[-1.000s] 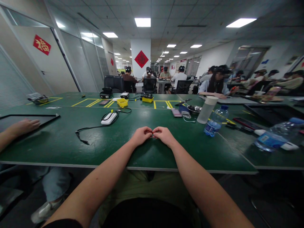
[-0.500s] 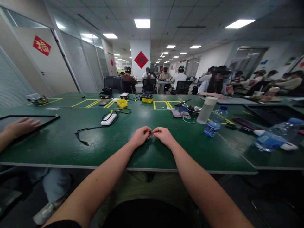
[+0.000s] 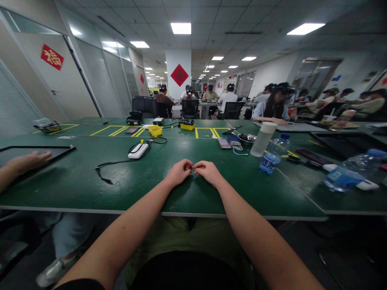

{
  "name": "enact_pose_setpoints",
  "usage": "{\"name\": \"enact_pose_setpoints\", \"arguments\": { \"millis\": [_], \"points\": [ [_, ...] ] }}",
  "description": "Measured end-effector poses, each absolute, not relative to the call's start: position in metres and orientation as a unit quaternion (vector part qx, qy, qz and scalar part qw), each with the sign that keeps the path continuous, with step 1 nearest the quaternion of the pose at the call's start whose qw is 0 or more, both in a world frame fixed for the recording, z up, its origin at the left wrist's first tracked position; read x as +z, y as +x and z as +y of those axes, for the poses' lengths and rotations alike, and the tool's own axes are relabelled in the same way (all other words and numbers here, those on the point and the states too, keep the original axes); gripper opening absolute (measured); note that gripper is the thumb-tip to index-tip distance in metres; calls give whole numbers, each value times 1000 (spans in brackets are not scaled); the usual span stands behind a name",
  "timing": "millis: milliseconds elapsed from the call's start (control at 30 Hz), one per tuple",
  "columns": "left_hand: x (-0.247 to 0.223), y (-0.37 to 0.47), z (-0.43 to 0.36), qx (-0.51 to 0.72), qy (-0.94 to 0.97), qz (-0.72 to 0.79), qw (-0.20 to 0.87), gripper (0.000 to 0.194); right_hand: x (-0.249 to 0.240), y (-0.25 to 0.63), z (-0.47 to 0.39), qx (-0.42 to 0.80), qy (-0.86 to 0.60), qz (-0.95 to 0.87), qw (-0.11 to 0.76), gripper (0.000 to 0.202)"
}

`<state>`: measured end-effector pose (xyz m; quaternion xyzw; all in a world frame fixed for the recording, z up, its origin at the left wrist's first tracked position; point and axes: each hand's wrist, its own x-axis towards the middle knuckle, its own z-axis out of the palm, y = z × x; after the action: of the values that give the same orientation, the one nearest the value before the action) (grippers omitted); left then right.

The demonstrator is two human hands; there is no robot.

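My left hand (image 3: 180, 172) and my right hand (image 3: 208, 172) meet fingertip to fingertip just above the green table (image 3: 133, 189), near its front edge. The left fingers are curled closed around something small and dark with a hint of red, mostly hidden by them. Thumb and index finger of the right hand are pinched together at its side; whatever lies between them is too small to name. Ahead and to the left lies a white power bank (image 3: 138, 150) with a black cable (image 3: 105, 166) looped about it.
To the right stand a frosted bottle (image 3: 262, 139) and a water bottle (image 3: 273, 155), with another bottle (image 3: 347, 173) beyond. Yellow bins (image 3: 155, 131) and a metal bowl (image 3: 247, 139) are farther back. A co-worker's hand (image 3: 32, 161) rests over a dark-edged tray (image 3: 65, 150) at left.
My hands stay in nearly the same place, with only slight finger movement. The co-worker's fingers at left have curled a little.
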<state>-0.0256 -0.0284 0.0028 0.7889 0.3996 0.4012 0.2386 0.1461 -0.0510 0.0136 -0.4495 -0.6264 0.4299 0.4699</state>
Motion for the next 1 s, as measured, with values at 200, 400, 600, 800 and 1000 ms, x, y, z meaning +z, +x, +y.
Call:
{"name": "enact_pose_setpoints", "arguments": {
  "millis": [200,400,600,800,1000],
  "points": [
    [2,-27,-28,392,797,385,252,24,12,148,-50,413,-456,-637,464,18],
    [0,-29,-27,387,806,384,230,29,7,152,-46,358,-448,-677,461,23],
    [3,-28,-29,383,810,377,233,25,9,152,-46,339,-439,-686,470,23],
    [6,-27,-32,399,795,368,271,27,12,151,-48,348,-448,-665,486,20],
    [4,-28,-28,387,788,383,285,26,12,151,-48,361,-460,-657,477,19]
  ]
}}
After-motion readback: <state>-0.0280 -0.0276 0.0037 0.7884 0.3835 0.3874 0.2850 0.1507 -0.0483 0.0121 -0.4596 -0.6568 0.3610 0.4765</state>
